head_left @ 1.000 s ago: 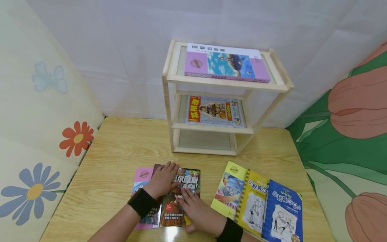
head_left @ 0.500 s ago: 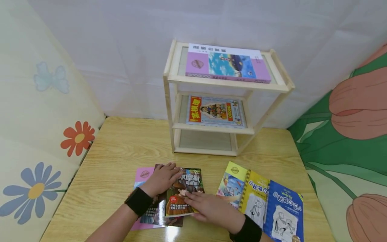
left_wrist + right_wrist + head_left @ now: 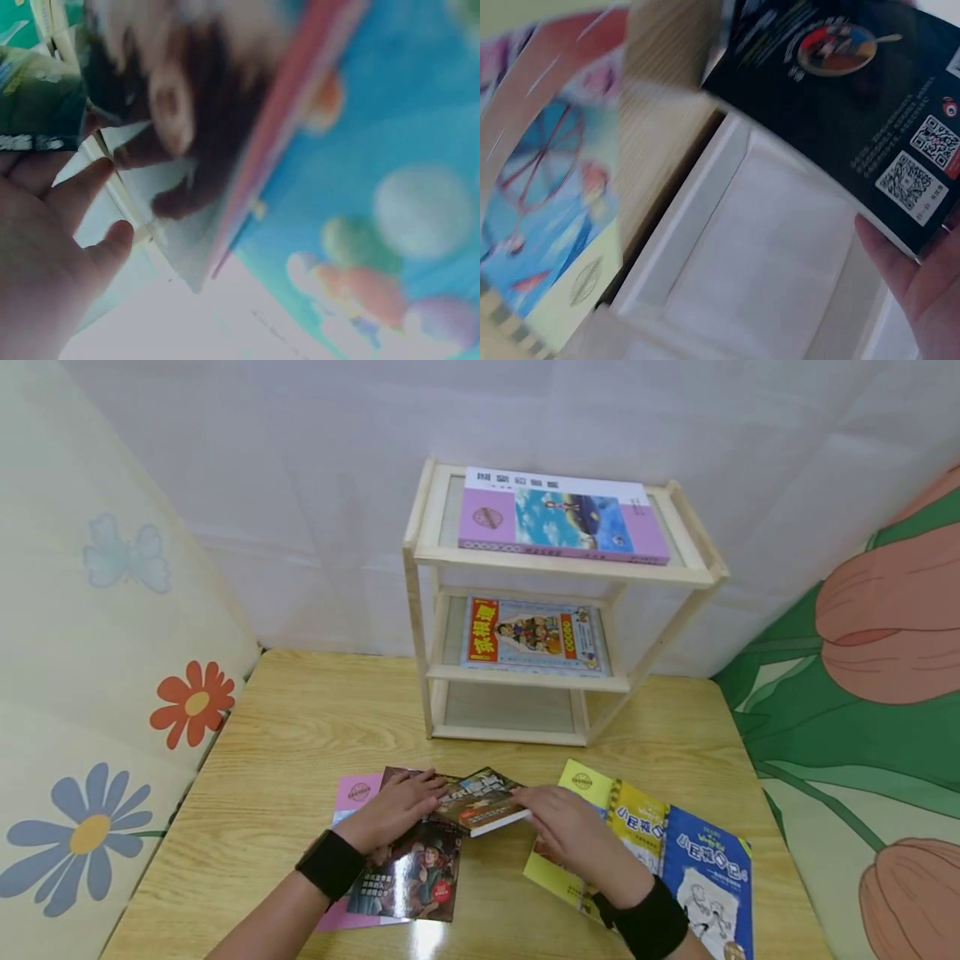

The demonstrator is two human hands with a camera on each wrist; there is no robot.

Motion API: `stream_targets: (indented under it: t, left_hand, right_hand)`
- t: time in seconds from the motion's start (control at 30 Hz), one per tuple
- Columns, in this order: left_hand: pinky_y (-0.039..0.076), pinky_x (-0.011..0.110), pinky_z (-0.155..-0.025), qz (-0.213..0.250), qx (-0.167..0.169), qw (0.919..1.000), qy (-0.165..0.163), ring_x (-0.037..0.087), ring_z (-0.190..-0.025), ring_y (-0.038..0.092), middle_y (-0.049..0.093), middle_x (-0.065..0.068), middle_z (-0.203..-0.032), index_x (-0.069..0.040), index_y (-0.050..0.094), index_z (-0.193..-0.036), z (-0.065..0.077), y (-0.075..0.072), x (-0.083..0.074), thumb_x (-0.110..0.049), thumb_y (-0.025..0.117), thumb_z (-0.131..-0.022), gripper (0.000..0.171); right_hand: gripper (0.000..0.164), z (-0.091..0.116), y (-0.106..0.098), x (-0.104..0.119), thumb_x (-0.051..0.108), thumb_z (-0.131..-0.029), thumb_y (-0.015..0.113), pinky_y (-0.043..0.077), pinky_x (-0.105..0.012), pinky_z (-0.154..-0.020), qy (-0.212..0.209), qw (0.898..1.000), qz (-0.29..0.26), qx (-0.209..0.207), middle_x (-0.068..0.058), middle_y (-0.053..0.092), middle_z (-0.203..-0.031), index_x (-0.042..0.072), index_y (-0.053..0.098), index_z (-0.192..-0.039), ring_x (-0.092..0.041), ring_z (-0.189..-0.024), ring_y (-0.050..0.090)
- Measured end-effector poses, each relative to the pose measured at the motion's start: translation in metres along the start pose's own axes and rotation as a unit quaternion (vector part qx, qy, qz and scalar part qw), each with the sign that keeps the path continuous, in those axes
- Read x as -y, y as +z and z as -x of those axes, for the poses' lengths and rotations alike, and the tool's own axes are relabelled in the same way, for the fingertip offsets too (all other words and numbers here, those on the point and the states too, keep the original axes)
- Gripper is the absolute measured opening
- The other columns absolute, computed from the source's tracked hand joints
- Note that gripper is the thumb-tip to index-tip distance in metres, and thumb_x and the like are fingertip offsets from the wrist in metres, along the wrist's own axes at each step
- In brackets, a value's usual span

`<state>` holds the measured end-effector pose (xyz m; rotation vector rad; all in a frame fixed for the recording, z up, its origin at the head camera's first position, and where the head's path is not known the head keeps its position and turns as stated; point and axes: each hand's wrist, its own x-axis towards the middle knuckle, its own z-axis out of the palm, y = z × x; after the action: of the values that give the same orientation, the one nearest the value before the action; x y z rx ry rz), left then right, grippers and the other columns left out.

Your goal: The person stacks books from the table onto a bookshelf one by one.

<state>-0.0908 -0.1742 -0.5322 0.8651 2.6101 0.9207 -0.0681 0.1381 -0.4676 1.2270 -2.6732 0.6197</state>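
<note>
My right hand (image 3: pixel 581 835) grips a dark paperback book (image 3: pixel 483 803) by its right edge and holds it tilted above the table. Its dark back cover with QR codes shows in the right wrist view, where the fingers (image 3: pixel 892 251) are at the book's edge. My left hand (image 3: pixel 393 810) lies spread on a second dark book (image 3: pixel 412 881), its fingertips near the left end of the lifted one. Under that second book is a pink-edged book (image 3: pixel 358 789), largely covered. The left wrist view shows the left hand (image 3: pixel 60 240) with fingers extended by a glossy cover.
A wooden three-tier shelf (image 3: pixel 525 679) stands behind, with a pink and white book (image 3: pixel 570 518) on top and a comic-style book (image 3: pixel 536 639) on the middle tier. At right lie a light yellow book (image 3: pixel 581 777), a yellow spiral-bound book (image 3: pixel 637 822) and a blue book (image 3: pixel 708 877).
My right hand has moved right and up, lifting and tilting the upper dark book off the stack. The second dark book beneath is now more exposed. The left hand has barely moved.
</note>
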Motion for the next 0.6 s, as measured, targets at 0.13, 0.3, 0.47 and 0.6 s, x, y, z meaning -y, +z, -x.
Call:
stream_targets:
  t: [0.13,0.3,0.47,0.6]
  left_hand:
    - [0.019,0.064,-0.110,0.019,0.011,0.9994,0.027,0.038,-0.137,0.034,0.050,0.015,-0.140,-0.006,0.049,-0.138,0.000,0.003,-0.001,-0.057,0.044,-0.093,0.068]
    - [0.046,0.045,-0.098,-0.009,0.009,0.9994,0.033,0.024,-0.118,0.057,0.057,0.008,-0.134,-0.011,0.050,-0.138,-0.007,0.007,-0.007,-0.049,0.064,-0.086,0.065]
    - [0.055,0.029,-0.075,-0.050,0.012,0.9982,0.032,0.013,-0.089,0.067,0.066,0.006,-0.121,-0.008,0.055,-0.133,-0.012,0.004,-0.015,-0.018,0.058,-0.094,0.040]
    - [0.053,0.025,-0.069,-0.056,0.019,0.9982,0.015,0.010,-0.085,0.066,0.068,0.007,-0.117,-0.008,0.057,-0.131,-0.013,0.000,-0.020,-0.014,0.055,-0.095,0.037]
  right_hand:
    - [0.028,0.007,-0.003,-0.012,0.019,-0.098,0.050,0.049,-0.038,-0.095,0.076,0.997,-0.026,0.012,0.001,0.064,-0.119,0.015,0.060,-0.124,-0.017,-0.112,0.060]
    - [0.027,0.016,-0.002,-0.020,0.024,-0.101,0.046,0.049,-0.041,-0.095,0.146,0.987,-0.054,0.039,0.003,0.063,-0.121,0.018,0.059,-0.123,-0.018,-0.114,0.059]
    - [0.028,0.018,-0.001,-0.023,0.027,-0.102,0.043,0.049,-0.040,-0.095,0.155,0.984,-0.080,0.041,0.004,0.063,-0.121,0.019,0.060,-0.122,-0.016,-0.114,0.058]
    - [0.026,0.020,-0.002,-0.023,0.025,-0.100,0.047,0.048,-0.041,-0.095,0.143,0.985,-0.088,0.037,0.003,0.064,-0.121,0.018,0.060,-0.121,-0.017,-0.115,0.058]
